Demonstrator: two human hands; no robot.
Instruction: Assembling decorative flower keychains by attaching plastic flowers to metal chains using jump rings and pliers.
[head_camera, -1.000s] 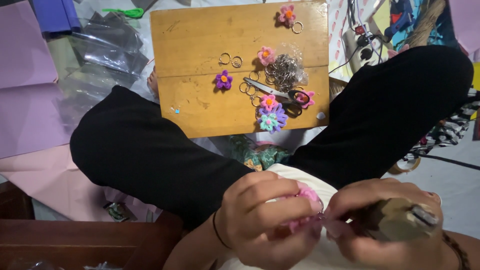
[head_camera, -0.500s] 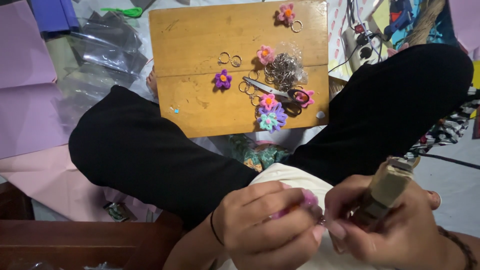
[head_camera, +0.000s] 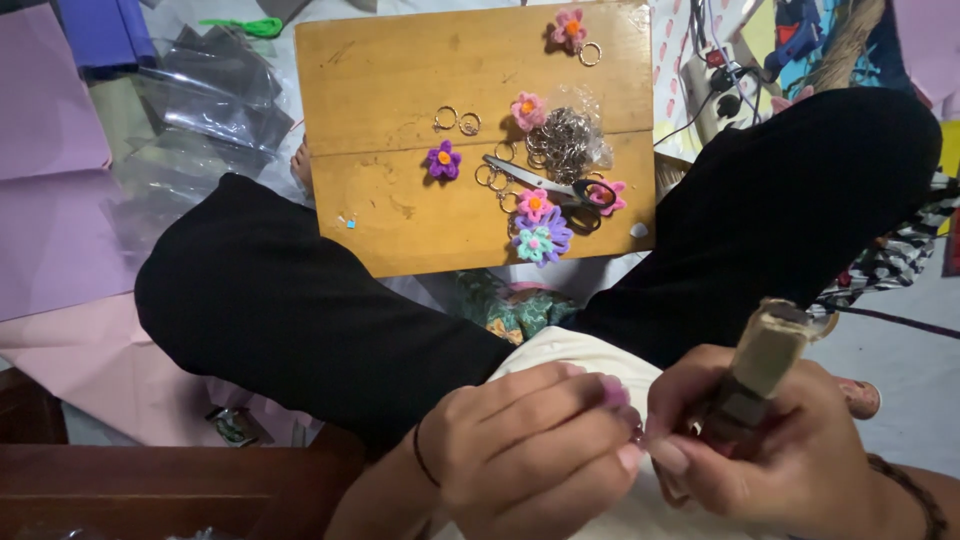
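My left hand (head_camera: 530, 450) is closed around a small pink flower (head_camera: 614, 392), of which only a sliver shows between the fingers. My right hand (head_camera: 770, 450) grips a tan and brown tool (head_camera: 757, 365) that points up and to the right. The fingertips of both hands meet over my lap. Ahead on a low wooden board (head_camera: 400, 90) lie several small flowers, pink, purple and blue, among them a purple flower (head_camera: 442, 160). Scissors (head_camera: 545, 183) and loose metal key rings (head_camera: 457, 121) lie there too.
My legs in black trousers (head_camera: 300, 310) spread to both sides of the board. Clear plastic bags (head_camera: 200, 100) and pink and purple paper sheets (head_camera: 50, 180) lie at the left. A power strip with cables (head_camera: 715, 85) sits at the right. Dark wooden furniture (head_camera: 150, 500) is at bottom left.
The tool in my right hand has swung from lying flat to pointing up and right. Both hands have shifted slightly down in view, still pressed together at the flower.
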